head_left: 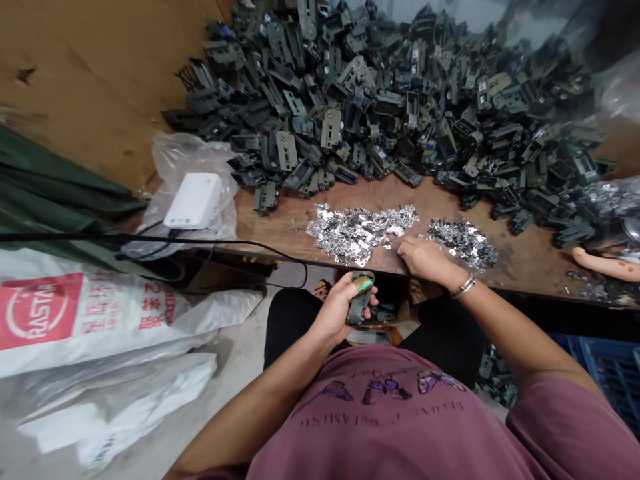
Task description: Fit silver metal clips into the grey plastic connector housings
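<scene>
My left hand point(334, 308) is closed around a dark grey plastic housing point(358, 309), held just off the table's front edge above my lap. A bright green patch covers the end of that thumb. Over the table edge, my right hand point(425, 260) has its fingers pinched together between two piles of small metal pieces; what they hold, if anything, is hidden. The larger, shiny pile of metal clips point(345, 233) lies left of it. A smaller, darker pile of metal pieces point(467, 243) sits to the right, near the wrist.
A large heap of dark plastic housings point(380, 100) fills the back of the wooden table point(285, 230). At left, a white box point(194, 201) rests on clear plastic, with a black cable point(240, 244) running past. More housings point(385, 311) lie below. Another person's hand point(605, 265) is at right.
</scene>
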The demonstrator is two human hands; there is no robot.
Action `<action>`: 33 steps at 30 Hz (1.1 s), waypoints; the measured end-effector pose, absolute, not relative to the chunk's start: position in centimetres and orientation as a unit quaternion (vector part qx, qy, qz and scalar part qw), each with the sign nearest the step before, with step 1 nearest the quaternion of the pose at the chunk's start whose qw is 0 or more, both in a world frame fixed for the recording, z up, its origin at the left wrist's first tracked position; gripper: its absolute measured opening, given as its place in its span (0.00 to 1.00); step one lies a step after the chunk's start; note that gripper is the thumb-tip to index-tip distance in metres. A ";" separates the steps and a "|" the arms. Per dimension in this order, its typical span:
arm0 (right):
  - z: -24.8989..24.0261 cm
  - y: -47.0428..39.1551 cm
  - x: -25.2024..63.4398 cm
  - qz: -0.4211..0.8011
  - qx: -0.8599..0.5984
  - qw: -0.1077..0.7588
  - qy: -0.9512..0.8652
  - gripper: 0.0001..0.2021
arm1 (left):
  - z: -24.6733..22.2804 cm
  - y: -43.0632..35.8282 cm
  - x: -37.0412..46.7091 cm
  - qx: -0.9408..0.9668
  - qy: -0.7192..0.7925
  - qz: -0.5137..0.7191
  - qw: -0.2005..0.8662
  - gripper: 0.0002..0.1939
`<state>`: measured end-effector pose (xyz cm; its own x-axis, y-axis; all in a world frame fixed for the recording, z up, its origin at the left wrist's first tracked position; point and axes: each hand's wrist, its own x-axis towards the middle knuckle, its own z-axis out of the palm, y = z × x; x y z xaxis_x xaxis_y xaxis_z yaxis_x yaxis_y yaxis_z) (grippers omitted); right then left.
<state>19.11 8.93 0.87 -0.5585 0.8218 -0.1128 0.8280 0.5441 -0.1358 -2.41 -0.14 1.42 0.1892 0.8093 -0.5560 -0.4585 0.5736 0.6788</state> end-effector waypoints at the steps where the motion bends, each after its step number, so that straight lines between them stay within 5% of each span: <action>1: 0.7 8.8 19.5 -0.109 0.481 -0.004 0.870 0.11 | 1.3 -0.2 -2.4 0.185 0.475 0.421 0.750 0.15; 5: 0.3 9.4 18.3 -0.120 0.521 -0.087 0.841 0.11 | 1.1 -0.2 -1.8 0.198 0.470 0.395 0.764 0.14; 15: 1.0 9.4 18.5 -0.058 0.451 0.033 0.890 0.12 | 0.8 -0.7 -3.0 0.195 0.497 0.401 0.744 0.14; 22: 0.7 8.3 19.5 -0.140 0.535 -0.113 0.825 0.07 | 0.2 -0.6 -2.4 0.198 0.492 0.396 0.750 0.13; 28: 0.7 7.4 16.3 -0.055 0.607 -0.018 0.792 0.09 | 1.3 -0.2 -1.3 0.224 0.502 0.397 0.735 0.14; 33: 0.6 4.7 16.6 -0.246 0.555 -0.262 0.750 0.07 | 1.5 -0.2 -1.3 0.262 0.469 0.410 0.737 0.16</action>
<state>16.60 4.71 0.58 -0.2477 0.9615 0.1192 0.7038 0.2631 -0.6599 -1.33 -0.21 1.49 0.2232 0.8505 -0.4763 -0.3587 0.5260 0.7712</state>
